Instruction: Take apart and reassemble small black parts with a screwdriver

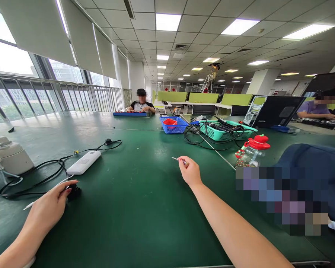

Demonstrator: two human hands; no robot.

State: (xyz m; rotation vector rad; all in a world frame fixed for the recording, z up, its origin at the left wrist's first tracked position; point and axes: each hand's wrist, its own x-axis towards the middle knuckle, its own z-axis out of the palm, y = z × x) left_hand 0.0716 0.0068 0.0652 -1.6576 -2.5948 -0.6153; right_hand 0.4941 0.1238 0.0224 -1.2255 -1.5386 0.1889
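Note:
My left hand (48, 204) is low at the left of the green table, its fingers bent around a small black object (75, 191) whose kind I cannot make out. A thin white cable or rod (29, 205) passes behind that hand. Just beyond lies a white power bank-like block (84, 162). Nearer the middle, my right hand (190, 171) is raised over the tabletop. It grips a small screwdriver (186, 163) with an amber-brown handle, its thin metal shaft pointing left. Part of the handle is hidden by the fingers.
Black cables (60, 162) and a bulky beige device (9, 158) lie at left. Farther back stand a blue basket (173, 129) and a teal basket (209, 133) of cables. At right are a red-lidded jar (252, 152) and dark cloth (309, 163). People sit beyond.

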